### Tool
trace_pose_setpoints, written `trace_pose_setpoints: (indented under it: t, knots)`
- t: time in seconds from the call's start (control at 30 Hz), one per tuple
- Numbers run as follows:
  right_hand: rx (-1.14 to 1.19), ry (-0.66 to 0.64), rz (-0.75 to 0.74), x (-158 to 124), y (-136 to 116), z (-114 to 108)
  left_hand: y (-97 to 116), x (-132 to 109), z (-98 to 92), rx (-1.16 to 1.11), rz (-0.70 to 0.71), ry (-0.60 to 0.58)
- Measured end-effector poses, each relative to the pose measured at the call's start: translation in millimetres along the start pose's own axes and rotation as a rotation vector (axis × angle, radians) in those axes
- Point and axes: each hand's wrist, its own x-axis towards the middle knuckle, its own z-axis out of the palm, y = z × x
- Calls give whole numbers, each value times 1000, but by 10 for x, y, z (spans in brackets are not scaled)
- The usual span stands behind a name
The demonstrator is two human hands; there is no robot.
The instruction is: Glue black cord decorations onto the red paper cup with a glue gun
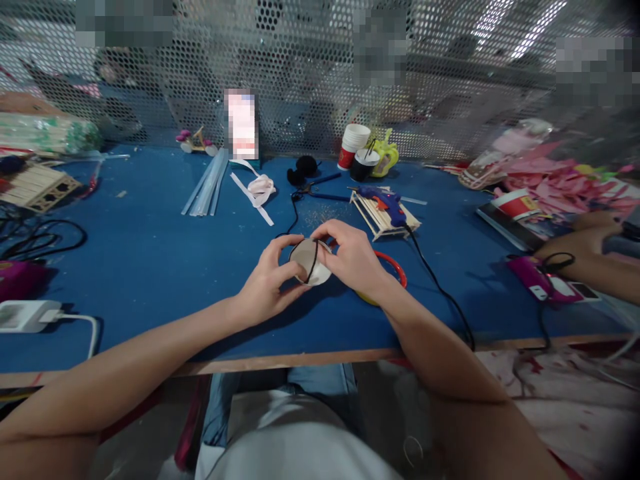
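Between both hands, above the near middle of the blue table, is a small white paper cup [313,262] with its round mouth facing me. Black yarn [315,257] crosses that mouth. My left hand [273,277] grips the cup's left side, thumb at the rim and fingers around the outside. My right hand [353,257] pinches the right side, its fingertips at the rim and yarn. A strand runs back toward black yarn balls [303,170]. Behind my right wrist lie a red ring [395,267] and a yellow one, partly hidden.
A blue glue gun [385,203] rests on a small stick rack [377,223]; its cord runs to the front edge. Scissors [310,190], glue sticks [207,183], white ribbon [261,190], stacked cups [354,143] and a phone [243,127] stand behind. Another person's arm [590,260] reaches in at right.
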Motion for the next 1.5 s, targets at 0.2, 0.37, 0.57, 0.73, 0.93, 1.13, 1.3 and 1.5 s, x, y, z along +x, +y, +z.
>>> trace_pose_setpoints:
  t: [0.2, 0.37, 0.57, 0.73, 0.93, 1.13, 1.3, 1.5]
  knots:
    - [-19, 2, 0, 8, 35, 21, 2, 9, 0, -39, -41, 24]
    - [-17, -1, 6, 12, 55, 32, 7, 19, 6, -34, -21, 4]
    - [6, -18, 17, 23, 57, 24, 5, 20, -4, -53, -34, -2]
    - [7, -26, 32, 26, 71, 18, 4, 34, -9, -86, -45, 3]
    - [43, -104, 53, 18, 98, -5, -8, 53, -45, -139, -75, -8]
    - [-2, -103, 41, 24, 109, -11, -8, 61, -49, -144, -81, -24]
    - [-50, -88, 9, 33, 100, -18, 4, 55, -57, -146, -80, -47]
    - [-53, -34, -4, 17, 73, -27, 8, 57, -81, -133, -44, -40]
